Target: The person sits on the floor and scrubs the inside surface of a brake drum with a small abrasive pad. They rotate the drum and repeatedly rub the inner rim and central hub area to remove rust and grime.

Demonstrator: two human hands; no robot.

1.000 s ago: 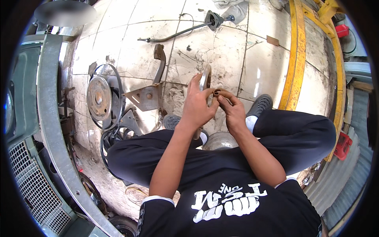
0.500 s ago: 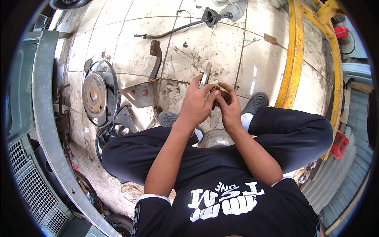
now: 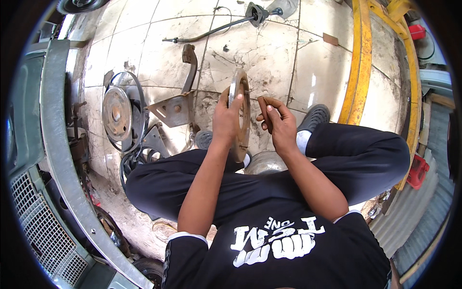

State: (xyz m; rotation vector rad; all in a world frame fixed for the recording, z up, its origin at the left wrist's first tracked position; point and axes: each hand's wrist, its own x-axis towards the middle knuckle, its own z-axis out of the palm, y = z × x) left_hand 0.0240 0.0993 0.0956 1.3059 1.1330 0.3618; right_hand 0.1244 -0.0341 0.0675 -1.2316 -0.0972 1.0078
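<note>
My left hand point(image 3: 226, 119) is closed on a worn metal ring point(image 3: 245, 115) that stands on edge, seen nearly side-on, above the floor between my knees. The thumb lies over the ring's inner side, and the other fingers are mostly hidden behind it. Just to the right, my right hand point(image 3: 284, 127) pinches a flat brown piece point(image 3: 265, 114), which looks like folded sandpaper, between thumb and fingers. A gap separates this piece from the ring.
Left of my hands lie a pedal on a metal bracket point(image 3: 173, 110) and a rusty round disc point(image 3: 117, 115) with a black belt. Ahead is a gear lever point(image 3: 216, 32). A yellow metal frame point(image 3: 357, 62) stands right; a vehicle's metal edge point(image 3: 60, 125) runs along the left.
My hands have moved apart. The ring has turned so that its inner side shows, and the brown piece has come away from it in my right hand.
</note>
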